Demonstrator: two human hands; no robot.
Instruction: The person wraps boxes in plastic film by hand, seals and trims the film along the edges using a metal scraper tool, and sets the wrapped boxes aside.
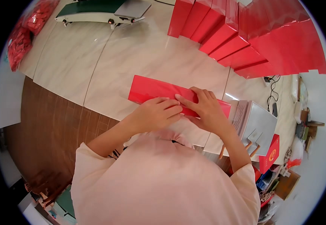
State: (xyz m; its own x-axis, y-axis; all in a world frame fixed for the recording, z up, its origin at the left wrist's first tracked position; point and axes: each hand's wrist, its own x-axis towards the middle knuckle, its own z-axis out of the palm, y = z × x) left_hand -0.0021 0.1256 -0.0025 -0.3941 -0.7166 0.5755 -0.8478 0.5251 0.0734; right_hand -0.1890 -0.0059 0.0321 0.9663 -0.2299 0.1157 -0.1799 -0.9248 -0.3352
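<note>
A long red box [151, 88] with a shiny surface lies across the table in front of my body. My left hand [159, 113] is at its near long edge, fingers bent and pressed together against it. My right hand [207, 110] grips the box right of its middle, with fingers reaching over the far edge and the thumb side nearer me. The fingertips of both hands almost meet. The undersides of my fingers and part of the near edge are hidden.
Several upright red boxes [245, 45] stand in a row at the back right. A green-belted machine [95, 13] is at the back left, by red bags [39, 17]. A grey metal case [258, 125], a red booklet [269, 153] and a black cable [272, 92] are on the right.
</note>
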